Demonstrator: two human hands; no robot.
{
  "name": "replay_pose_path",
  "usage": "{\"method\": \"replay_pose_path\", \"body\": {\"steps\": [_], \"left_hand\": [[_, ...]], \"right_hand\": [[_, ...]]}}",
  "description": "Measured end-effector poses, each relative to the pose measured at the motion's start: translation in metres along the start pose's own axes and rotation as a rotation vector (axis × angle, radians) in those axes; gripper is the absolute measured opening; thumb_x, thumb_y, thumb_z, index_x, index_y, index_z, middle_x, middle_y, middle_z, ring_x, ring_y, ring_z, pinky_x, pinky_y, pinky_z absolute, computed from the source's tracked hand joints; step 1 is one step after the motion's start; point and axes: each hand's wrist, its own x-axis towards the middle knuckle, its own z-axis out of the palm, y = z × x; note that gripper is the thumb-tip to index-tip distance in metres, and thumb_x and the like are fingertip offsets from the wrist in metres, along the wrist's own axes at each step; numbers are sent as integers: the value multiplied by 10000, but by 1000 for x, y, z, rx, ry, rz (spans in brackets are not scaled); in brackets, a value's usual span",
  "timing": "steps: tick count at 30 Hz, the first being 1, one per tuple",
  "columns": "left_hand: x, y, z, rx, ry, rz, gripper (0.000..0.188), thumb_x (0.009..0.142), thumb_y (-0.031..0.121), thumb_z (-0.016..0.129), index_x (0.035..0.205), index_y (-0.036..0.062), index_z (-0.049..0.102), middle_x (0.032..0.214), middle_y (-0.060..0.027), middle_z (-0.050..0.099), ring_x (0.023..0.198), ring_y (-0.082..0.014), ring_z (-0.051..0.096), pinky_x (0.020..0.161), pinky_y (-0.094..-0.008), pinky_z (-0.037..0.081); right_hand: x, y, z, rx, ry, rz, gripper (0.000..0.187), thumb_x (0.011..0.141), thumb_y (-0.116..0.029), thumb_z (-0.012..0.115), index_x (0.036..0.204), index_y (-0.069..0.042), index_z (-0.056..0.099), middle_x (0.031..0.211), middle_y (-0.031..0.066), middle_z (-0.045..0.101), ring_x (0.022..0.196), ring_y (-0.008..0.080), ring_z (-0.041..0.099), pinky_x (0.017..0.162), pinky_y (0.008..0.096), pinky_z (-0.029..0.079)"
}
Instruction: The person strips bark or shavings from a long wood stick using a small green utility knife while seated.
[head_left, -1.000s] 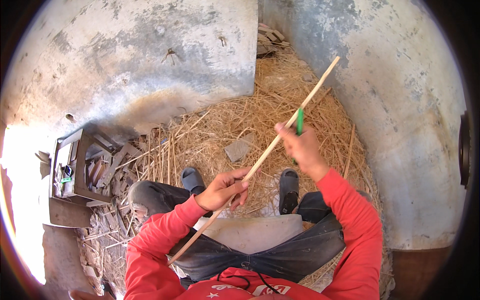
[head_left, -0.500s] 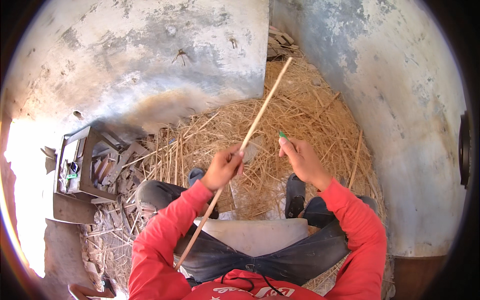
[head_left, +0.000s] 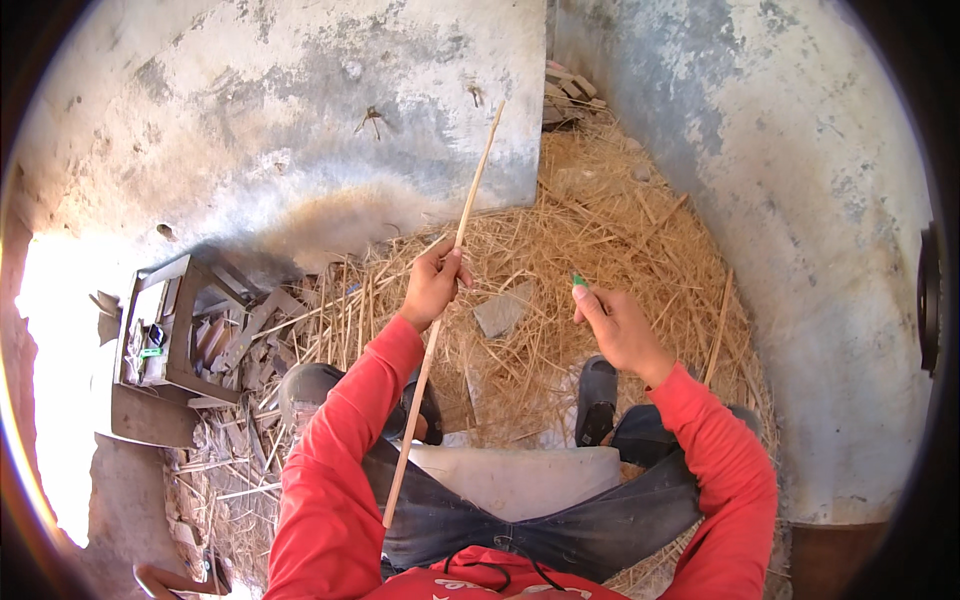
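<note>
A long, thin, pale wooden stick [head_left: 424,375] runs from above my thigh up in front of the wall, leaning slightly right at the top. My left hand [head_left: 434,284] is closed around it a little above its middle. To the right and apart from the stick, my right hand [head_left: 620,328] is closed on a small tool, of which only a green end [head_left: 578,281] shows past the thumb. The rest of that tool is hidden in the fingers, so its kind cannot be made out.
Straw and shavings [head_left: 620,230] cover the floor, with a flat grey stone slab [head_left: 503,310] among them. A wooden stool lying on its side [head_left: 165,340] is at the left beside scrap wood. Plastered walls [head_left: 740,200] rise ahead and right. A pale block [head_left: 515,480] lies between my legs.
My left hand has moved left and up with the stick, which now stands steeper. My right hand has shifted slightly right and down, still holding the green-ended tool.
</note>
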Motion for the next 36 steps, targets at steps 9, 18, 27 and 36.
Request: {"method": "replay_pose_path", "body": {"steps": [9, 18, 27, 36], "left_hand": [[27, 8, -42, -17, 256, 37, 411, 1081, 260, 630, 1382, -19, 650, 771, -45, 720, 518, -43, 497, 479, -225, 403], [-46, 56, 17, 125, -86, 42, 352, 1117, 168, 545, 1415, 11, 646, 711, -2, 647, 552, -44, 522, 500, -238, 421], [-117, 43, 64, -20, -285, 64, 416, 1096, 138, 609, 1484, -11, 593, 707, 68, 473, 627, -28, 427, 538, -246, 370], [-136, 45, 59, -412, -416, -125, 441, 1112, 104, 565, 1544, 23, 536, 657, 67, 358, 531, -46, 318, 497, -253, 280]], "right_hand": [[2, 15, 1, -55, -6, -30, 738, 1070, -648, 467, 716, -10, 576, 556, 44, 408, 533, 198, 444, 564, 404, 365], [-6, 2, 3, -161, -40, -40, 704, 1070, -631, 475, 858, 3, 693, 572, 119, 526, 540, 266, 541, 567, 431, 418], [-25, -19, 33, -487, -14, -122, 691, 1087, -619, 417, 945, -41, 769, 621, 200, 641, 602, 408, 683, 555, 520, 530], [-12, -9, 11, -423, 62, -164, 746, 1099, -659, 337, 1145, -55, 772, 533, 147, 575, 510, 352, 631, 494, 480, 512]]}}
